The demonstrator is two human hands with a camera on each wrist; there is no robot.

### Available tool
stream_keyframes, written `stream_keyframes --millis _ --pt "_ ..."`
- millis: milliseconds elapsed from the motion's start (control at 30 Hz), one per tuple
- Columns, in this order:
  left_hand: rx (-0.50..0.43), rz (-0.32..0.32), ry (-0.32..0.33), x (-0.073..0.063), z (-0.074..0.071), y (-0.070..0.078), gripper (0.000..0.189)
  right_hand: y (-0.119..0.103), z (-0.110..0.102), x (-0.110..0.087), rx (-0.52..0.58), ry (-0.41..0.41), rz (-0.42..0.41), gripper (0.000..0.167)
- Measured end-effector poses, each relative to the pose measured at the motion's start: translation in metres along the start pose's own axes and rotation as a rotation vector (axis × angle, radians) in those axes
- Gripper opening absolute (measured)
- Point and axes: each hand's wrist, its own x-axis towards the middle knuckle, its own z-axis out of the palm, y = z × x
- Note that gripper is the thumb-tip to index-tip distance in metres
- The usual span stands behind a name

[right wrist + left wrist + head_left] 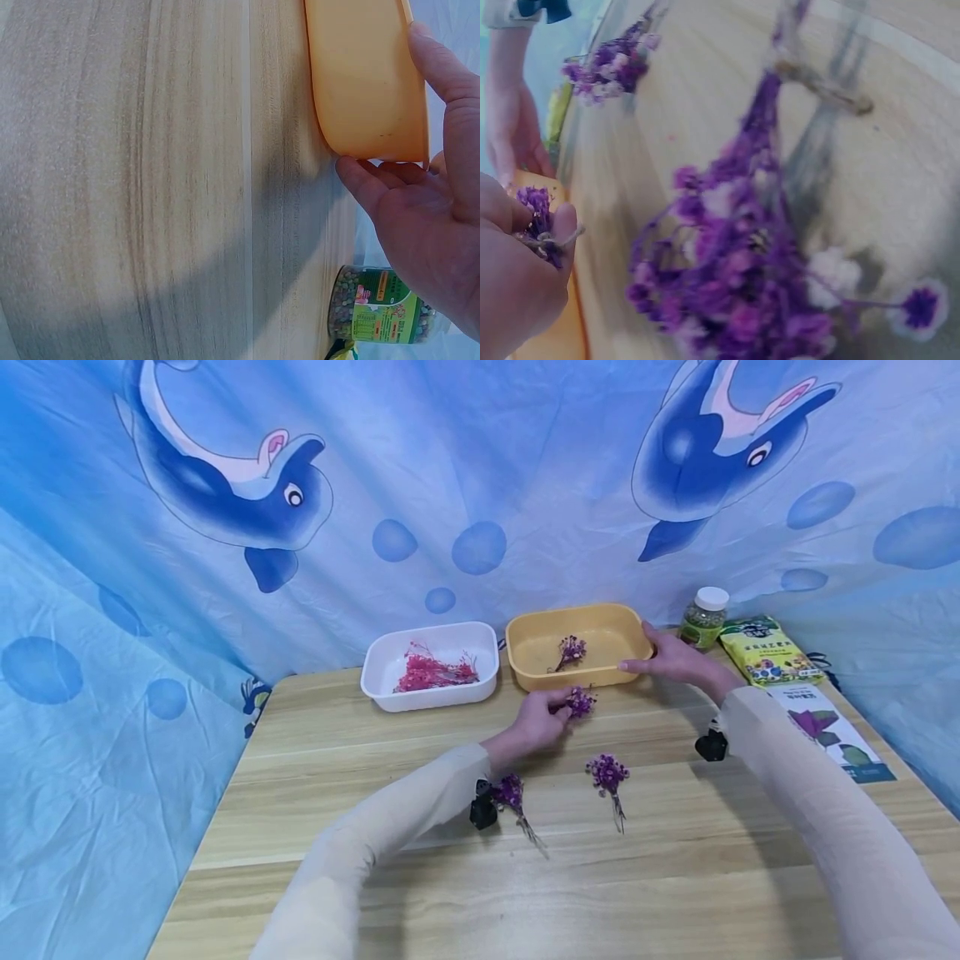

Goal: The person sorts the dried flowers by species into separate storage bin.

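My left hand [536, 724] pinches a small bunch of purple dried flowers [582, 702] just in front of the yellow plastic container [581, 680]. In the left wrist view, a bit of twine shows around the stems of the held bunch [536, 214]. At the container's right end, my right hand [678, 660] grips it, thumb [439, 64] at the rim and fingers against the end wall. One purple bunch [572, 649] lies inside the container. Two more lie on the table: one [510, 792] beside my left wrist, the other [607, 773] farther right.
A white container [431, 699] with pink dried flowers [435, 673] stands left of the yellow one. To the right are a white-lidded jar [703, 620], a yellow-green packet [768, 652] and a printed card [840, 739]. A blue dolphin-print curtain [480, 460] hangs behind the table.
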Motion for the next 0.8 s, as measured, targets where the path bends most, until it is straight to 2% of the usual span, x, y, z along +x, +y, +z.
stream_keyframes --millis 33,100,167,233,467,700,800 --pt "-0.06 -0.009 -0.016 0.0 -0.001 0.001 0.057 0.0 0.0 0.0 0.0 -0.001 0.001 0.111" --pt "-0.088 0.007 -0.034 0.0 -0.003 0.005 0.058 0.0 0.0 0.001 0.001 0.0 0.001 0.111" --pt "-0.054 0.038 -0.04 0.001 -0.006 0.009 0.058 0.0 0.0 0.001 0.001 0.0 0.001 0.111" --pt "0.031 0.083 -0.027 0.001 -0.008 0.014 0.057 0.0 0.0 0.001 -0.001 -0.002 0.003 0.112" --pt "-0.004 0.105 -0.003 0.008 -0.013 0.033 0.055 0.001 0.001 -0.001 -0.009 -0.006 0.009 0.112" --pt "-0.019 0.12 0.043 0.027 -0.022 0.054 0.051 0.002 0.0 0.001 0.0 -0.008 -0.001 0.111" --pt "0.013 0.134 0.072 0.037 -0.024 0.06 0.051 0.003 0.0 0.001 0.001 -0.008 0.01 0.112"
